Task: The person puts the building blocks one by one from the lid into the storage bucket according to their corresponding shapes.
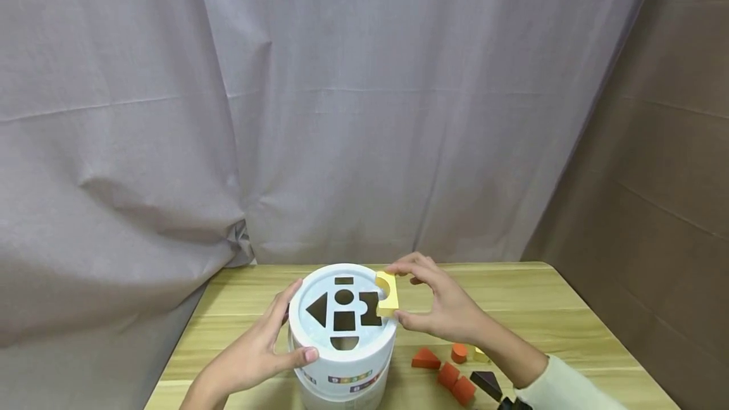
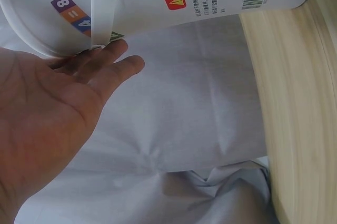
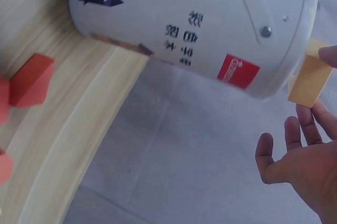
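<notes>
Two hands in my feed: left hand [image 1: 259,347] and right hand [image 1: 437,305], at opposite sides of the white bucket [image 1: 342,392].
Left hand: thumb and fingers spread well apart, thumb on the near rim of the lid [image 1: 370,336], fingers along the bucket's left side; my left wrist view shows fingertips by the white strap [image 2: 101,8].
Right hand: I see thumb and fingers clamped on the yellow block [image 1: 392,293].
Yellow block: held at the lid's right edge, rounded notch facing left, beside the notched hole [image 1: 371,318]; I cannot tell whether it touches the lid.
Lid: on the bucket, with triangular, round, square, rectangular, half-round and notched holes.
Bucket wall: coloured number prints, plus a red label [image 3: 238,70] in my right wrist view.
Loose blocks: right of the bucket I count a red triangular block [image 1: 426,359], a small round orange block [image 1: 459,352], two red blocks [image 1: 455,382], a dark triangular block [image 1: 486,383] and a yellow piece [image 1: 480,355] partly behind the forearm.
Surroundings: wood-grain table [image 1: 512,299], grey curtain [image 1: 342,112] behind, pale sleeve [image 1: 564,388] on the right arm.
</notes>
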{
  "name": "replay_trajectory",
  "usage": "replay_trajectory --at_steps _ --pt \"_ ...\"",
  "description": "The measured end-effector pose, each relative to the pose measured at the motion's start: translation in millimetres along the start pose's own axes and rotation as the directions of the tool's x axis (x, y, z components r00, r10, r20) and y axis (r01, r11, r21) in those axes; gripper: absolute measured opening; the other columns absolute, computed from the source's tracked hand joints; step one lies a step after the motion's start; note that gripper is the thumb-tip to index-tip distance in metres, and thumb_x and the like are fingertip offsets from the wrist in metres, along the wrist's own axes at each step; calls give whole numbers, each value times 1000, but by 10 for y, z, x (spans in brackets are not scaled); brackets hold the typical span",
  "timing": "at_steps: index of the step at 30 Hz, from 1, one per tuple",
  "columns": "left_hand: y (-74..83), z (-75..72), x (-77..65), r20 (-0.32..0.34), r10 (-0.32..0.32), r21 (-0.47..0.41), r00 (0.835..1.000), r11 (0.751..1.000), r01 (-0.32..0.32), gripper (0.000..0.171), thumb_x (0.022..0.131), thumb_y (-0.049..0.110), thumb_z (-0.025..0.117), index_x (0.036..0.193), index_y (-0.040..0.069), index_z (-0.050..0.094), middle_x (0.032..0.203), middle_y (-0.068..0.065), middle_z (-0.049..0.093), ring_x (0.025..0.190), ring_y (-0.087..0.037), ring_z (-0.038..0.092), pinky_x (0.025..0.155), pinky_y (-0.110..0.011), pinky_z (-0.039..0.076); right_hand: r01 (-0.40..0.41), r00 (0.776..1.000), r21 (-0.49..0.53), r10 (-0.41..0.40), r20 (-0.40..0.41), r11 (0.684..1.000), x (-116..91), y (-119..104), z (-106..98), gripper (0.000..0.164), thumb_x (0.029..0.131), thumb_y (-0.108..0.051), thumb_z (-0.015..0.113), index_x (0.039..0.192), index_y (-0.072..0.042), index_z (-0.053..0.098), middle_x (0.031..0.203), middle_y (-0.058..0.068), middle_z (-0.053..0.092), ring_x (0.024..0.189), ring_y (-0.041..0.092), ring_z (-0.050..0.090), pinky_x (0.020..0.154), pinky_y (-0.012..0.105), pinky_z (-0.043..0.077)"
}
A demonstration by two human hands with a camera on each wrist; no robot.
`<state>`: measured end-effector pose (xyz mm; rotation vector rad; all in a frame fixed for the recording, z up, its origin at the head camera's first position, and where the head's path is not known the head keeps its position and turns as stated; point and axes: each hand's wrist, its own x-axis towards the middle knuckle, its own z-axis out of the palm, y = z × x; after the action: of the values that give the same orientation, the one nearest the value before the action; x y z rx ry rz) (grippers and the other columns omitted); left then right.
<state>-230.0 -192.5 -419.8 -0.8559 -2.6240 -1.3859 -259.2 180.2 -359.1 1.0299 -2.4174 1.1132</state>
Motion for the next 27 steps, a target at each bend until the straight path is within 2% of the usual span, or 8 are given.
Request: replay_trajectory --at_steps 8,21,27 --pt "23 12 9 18 -24 -21 1000 999 24 118 93 43 90 179 28 10 184 -17 23 161 -49 40 124 -77 37 -68 996 15 67 54 998 66 -39 152 70 81 -21 98 145 -26 71 138 -9 67 118 20 58 98 33 52" --pt "-6 -2 20 12 -15 -3 1000 1000 15 119 93 44 90 179 30 10 183 -17 25 160 -49 41 123 -77 38 -130 986 30 126 114 991 130 -20 148 65 83 -30 96 144 -25 72 138 -3 69 113 18 59 88 31 47" --pt "-17 -1 10 6 -17 -4 1000 1000 17 118 93 43 90 179 29 11 183 -17 26 160 -48 42 123 -76 39 -150 983 41 144 117 988 123 2 168 76 81 -34 99 149 -23 69 142 0 67 117 21 58 89 33 47"
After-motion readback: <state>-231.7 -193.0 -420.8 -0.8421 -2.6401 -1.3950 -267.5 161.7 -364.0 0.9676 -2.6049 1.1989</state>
